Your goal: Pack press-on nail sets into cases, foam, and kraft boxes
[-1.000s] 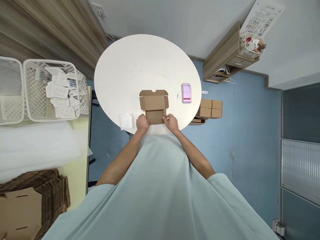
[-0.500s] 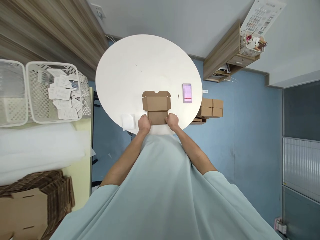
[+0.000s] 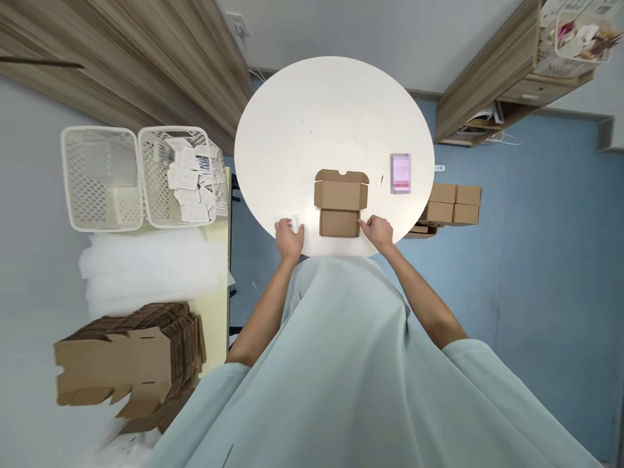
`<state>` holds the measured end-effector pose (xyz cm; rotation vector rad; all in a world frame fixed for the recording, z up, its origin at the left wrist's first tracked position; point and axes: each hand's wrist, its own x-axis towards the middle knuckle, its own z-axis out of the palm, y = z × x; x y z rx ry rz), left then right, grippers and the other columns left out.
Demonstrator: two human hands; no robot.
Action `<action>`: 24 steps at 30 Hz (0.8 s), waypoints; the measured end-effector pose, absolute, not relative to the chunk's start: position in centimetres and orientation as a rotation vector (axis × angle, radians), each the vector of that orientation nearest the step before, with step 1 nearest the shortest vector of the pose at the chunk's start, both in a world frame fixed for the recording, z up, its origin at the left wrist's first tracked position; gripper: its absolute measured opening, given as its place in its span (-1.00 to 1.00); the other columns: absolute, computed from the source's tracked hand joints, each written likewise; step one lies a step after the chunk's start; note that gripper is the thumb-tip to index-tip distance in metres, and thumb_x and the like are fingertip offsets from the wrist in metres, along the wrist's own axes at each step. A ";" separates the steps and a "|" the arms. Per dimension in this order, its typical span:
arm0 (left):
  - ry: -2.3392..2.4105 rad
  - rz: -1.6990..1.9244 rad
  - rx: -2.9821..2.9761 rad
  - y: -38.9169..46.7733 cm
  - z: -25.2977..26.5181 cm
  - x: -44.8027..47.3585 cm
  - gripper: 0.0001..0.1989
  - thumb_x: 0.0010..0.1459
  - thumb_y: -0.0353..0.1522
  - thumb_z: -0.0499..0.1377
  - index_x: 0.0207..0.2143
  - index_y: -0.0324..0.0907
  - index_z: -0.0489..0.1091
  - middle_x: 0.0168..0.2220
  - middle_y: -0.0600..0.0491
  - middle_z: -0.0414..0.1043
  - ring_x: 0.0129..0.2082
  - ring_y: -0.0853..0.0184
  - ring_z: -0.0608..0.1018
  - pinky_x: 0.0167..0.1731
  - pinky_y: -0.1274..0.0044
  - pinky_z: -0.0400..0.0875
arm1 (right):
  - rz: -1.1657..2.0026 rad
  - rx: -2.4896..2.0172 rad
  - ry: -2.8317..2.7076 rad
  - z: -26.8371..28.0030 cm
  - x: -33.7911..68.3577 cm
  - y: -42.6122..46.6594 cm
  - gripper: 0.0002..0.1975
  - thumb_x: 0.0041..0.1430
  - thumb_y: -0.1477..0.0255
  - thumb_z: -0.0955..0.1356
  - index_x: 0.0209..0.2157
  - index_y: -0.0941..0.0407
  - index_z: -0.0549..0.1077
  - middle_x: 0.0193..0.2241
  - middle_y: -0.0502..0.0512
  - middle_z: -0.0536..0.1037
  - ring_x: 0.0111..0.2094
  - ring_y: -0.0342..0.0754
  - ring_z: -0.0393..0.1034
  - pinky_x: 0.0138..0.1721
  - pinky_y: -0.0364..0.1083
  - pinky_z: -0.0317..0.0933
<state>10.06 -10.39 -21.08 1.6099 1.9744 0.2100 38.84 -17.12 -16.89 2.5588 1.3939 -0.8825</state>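
Observation:
A small brown cardboard box [image 3: 340, 223] lies with its lid raised near the front of the white round table [image 3: 331, 104]. My right hand [image 3: 379, 233] is at the box's right side, thumb on the side wall and fingers curled. To the left of the box, my left hand [image 3: 290, 240] has thumb and fingers bent around a white, soft-looking packet [image 3: 294, 223]; the hand covers most of it. No contents show inside the box.
A phone with a blurred pink screen [image 3: 400, 173] lies on the table's right. Beyond that edge, several closed brown boxes [image 3: 453, 203] are stacked. On the left are white baskets [image 3: 178, 177], one with paper packets, white wrapping sheets [image 3: 151, 266] and flattened cartons [image 3: 127, 364].
My left hand has let go of the box's left side and moved left onto the white packet. My right hand stays at the box's right side. The view has swung left.

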 end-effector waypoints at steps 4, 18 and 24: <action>2.171 0.101 1.443 -9.6 -22.0 6.3 -0.49 0.17 -0.25 0.43 0.06 -0.19 0.31 0.11 -0.21 0.47 0.21 0.03 0.52 0.23 0.29 0.35 | -0.955 2.655 1.356 -15.7 39.1 -19.0 -0.64 0.48 0.08 0.33 -0.24 0.05 0.56 -0.22 0.14 0.70 -0.16 0.09 0.59 -0.22 -0.07 0.26; 2.113 -0.089 1.494 -8.2 -19.8 7.3 -0.57 0.13 -0.24 0.45 -0.07 -0.10 0.32 0.06 -0.19 0.55 0.09 0.02 0.62 0.13 0.26 0.46 | -1.098 2.676 1.381 -14.6 38.2 -21.0 -0.70 0.46 0.14 0.36 -0.19 0.04 0.62 -0.18 0.17 0.72 -0.14 0.10 0.59 -0.19 -0.05 0.30; 1.954 0.116 1.238 -8.3 -16.7 8.0 -0.67 0.08 -0.30 0.42 -0.23 -0.08 0.32 -0.10 -0.07 0.62 0.01 0.10 0.66 0.03 0.28 0.53 | -1.287 2.698 1.508 -14.4 37.9 -20.3 -0.74 0.46 0.20 0.39 -0.16 0.07 0.63 -0.14 0.15 0.73 -0.09 0.06 0.60 -0.12 -0.08 0.34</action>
